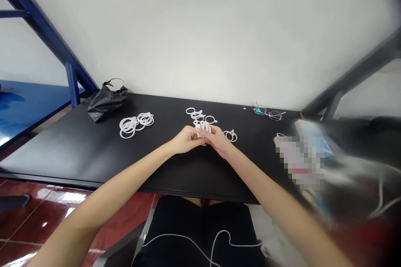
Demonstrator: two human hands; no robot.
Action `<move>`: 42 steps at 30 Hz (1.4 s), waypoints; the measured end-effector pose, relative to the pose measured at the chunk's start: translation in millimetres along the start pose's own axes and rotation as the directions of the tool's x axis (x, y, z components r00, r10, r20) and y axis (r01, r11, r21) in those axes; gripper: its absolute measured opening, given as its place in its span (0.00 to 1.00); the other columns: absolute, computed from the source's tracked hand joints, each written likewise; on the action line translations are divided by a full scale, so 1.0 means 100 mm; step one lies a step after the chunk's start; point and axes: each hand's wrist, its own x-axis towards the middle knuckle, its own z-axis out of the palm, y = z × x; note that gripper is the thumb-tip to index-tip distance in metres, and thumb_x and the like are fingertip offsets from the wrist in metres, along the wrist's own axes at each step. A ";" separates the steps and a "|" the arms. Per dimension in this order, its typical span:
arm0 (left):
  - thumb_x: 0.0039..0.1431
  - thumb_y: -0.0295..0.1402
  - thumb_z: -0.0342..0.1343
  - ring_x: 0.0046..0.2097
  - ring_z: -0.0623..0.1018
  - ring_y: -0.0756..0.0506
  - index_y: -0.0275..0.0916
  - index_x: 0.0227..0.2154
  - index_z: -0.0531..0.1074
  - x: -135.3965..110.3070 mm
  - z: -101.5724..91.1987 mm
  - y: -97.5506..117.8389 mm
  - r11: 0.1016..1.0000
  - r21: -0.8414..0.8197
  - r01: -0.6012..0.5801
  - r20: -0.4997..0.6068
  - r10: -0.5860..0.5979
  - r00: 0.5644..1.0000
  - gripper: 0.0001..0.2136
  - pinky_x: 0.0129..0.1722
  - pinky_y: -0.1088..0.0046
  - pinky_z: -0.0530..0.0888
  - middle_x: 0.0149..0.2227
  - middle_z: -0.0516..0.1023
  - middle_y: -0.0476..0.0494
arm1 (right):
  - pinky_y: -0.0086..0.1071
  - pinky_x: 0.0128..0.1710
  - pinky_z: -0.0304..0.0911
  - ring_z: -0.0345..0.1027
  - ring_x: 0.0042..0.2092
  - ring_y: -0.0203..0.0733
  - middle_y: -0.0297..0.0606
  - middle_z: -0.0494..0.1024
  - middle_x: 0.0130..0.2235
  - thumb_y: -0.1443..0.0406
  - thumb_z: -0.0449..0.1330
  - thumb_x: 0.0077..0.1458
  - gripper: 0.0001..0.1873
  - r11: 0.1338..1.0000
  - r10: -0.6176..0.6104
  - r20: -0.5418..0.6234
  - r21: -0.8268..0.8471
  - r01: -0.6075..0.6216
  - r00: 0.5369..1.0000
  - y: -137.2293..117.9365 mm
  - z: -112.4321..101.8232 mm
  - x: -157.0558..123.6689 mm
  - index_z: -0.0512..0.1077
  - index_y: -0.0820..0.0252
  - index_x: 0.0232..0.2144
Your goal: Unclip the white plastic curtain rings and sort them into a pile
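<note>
My left hand (pixel 185 139) and my right hand (pixel 218 140) meet over the middle of the black table (pixel 150 158). Between them they grip a bunch of white rings (pixel 203 127) with small eyelets, like curtain rings, pressed together in a stack. Fingers of both hands are closed round the bunch and hide its lower part. Just behind my hands lie several loose white rings (pixel 197 114). By my right wrist rest a few more rings (pixel 231 135). A larger heap of white rings (pixel 135 125) lies to the left, apart from my hands.
A crumpled black plastic bag (pixel 108 101) sits at the back left. Eyeglasses (pixel 267 112) lie near the wall at the back right. On the right is a partly blurred-out phone-like object (pixel 299 160). A white cable (pixel 184 238) runs across my lap.
</note>
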 end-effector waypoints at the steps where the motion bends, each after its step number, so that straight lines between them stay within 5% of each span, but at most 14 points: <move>1: 0.48 0.36 0.68 0.38 0.81 0.41 0.36 0.25 0.79 -0.01 0.00 0.01 1.000 0.011 0.010 0.005 -0.010 1.000 0.08 0.38 0.69 0.79 0.27 0.81 0.44 | 0.25 0.22 0.58 0.62 0.24 0.30 0.29 0.72 0.23 0.55 0.74 0.37 0.20 1.000 0.006 -0.005 0.011 -0.006 1.000 0.00 0.02 -0.01 0.75 0.62 0.27; 7: 0.49 0.35 0.67 0.41 0.80 0.40 0.37 0.25 0.79 -0.04 0.00 0.09 0.998 0.057 0.013 0.021 -0.015 1.000 0.07 0.38 0.70 0.79 0.29 0.81 0.45 | 0.29 0.28 0.65 0.73 0.34 0.41 0.39 0.80 0.33 0.55 0.73 0.37 0.22 0.998 0.050 0.023 0.048 -0.051 0.999 -0.08 0.07 -0.06 0.78 0.60 0.34; 12: 0.51 0.35 0.66 0.39 0.81 0.42 0.36 0.32 0.80 -0.02 0.01 0.06 1.000 -0.011 -0.021 0.100 0.022 0.995 0.08 0.38 0.70 0.79 0.35 0.82 0.40 | 0.27 0.22 0.61 0.73 0.36 0.42 0.39 0.80 0.43 0.58 0.71 0.41 0.22 0.999 -0.008 0.048 0.034 0.007 0.999 -0.08 0.08 -0.10 0.76 0.57 0.40; 17: 0.54 0.37 0.64 0.38 0.82 0.42 0.34 0.33 0.79 -0.02 -0.01 0.03 0.998 -0.052 -0.032 0.187 0.041 0.982 0.10 0.34 0.71 0.79 0.34 0.82 0.38 | 0.28 0.27 0.67 0.73 0.35 0.39 0.36 0.80 0.40 0.61 0.69 0.44 0.18 0.994 -0.091 -0.005 -0.062 0.090 0.996 -0.04 0.09 -0.11 0.75 0.56 0.39; 23: 0.52 0.44 0.65 0.31 0.83 0.42 0.33 0.34 0.77 -0.03 -0.03 0.05 0.994 -0.041 0.099 0.277 -0.084 0.957 0.17 0.29 0.71 0.78 0.27 0.81 0.38 | 0.32 0.37 0.70 0.74 0.41 0.41 0.38 0.80 0.44 0.57 0.66 0.50 0.15 0.978 -0.132 0.018 -0.163 0.134 0.991 -0.01 0.11 -0.12 0.77 0.54 0.41; 31: 0.58 0.47 0.59 0.36 0.83 0.40 0.33 0.42 0.77 -0.04 -0.09 0.06 0.980 -0.092 0.178 0.381 -0.130 0.915 0.20 0.25 0.73 0.78 0.46 0.79 0.30 | 0.33 0.38 0.70 0.74 0.42 0.45 0.40 0.82 0.39 0.52 0.67 0.48 0.17 0.993 -0.079 0.011 -0.092 0.079 0.997 -0.03 0.09 -0.10 0.81 0.57 0.36; 37: 0.61 0.43 0.58 0.46 0.81 0.39 0.31 0.43 0.77 -0.02 -0.13 0.04 0.981 -0.103 0.163 0.455 -0.099 0.885 0.18 0.32 0.73 0.80 0.45 0.80 0.29 | 0.32 0.37 0.69 0.75 0.39 0.42 0.40 0.82 0.39 0.52 0.67 0.49 0.20 0.991 -0.083 -0.013 -0.106 0.082 0.996 0.03 0.08 -0.08 0.81 0.57 0.41; 42: 0.61 0.41 0.59 0.41 0.83 0.41 0.33 0.47 0.76 -0.10 -0.27 0.16 0.953 -0.182 0.241 0.569 -0.098 0.817 0.17 0.34 0.72 0.80 0.49 0.79 0.29 | 0.36 0.45 0.69 0.75 0.43 0.43 0.39 0.81 0.41 0.55 0.70 0.45 0.21 0.999 -0.042 0.242 -0.010 0.045 0.969 -0.11 -0.03 -0.07 0.79 0.56 0.43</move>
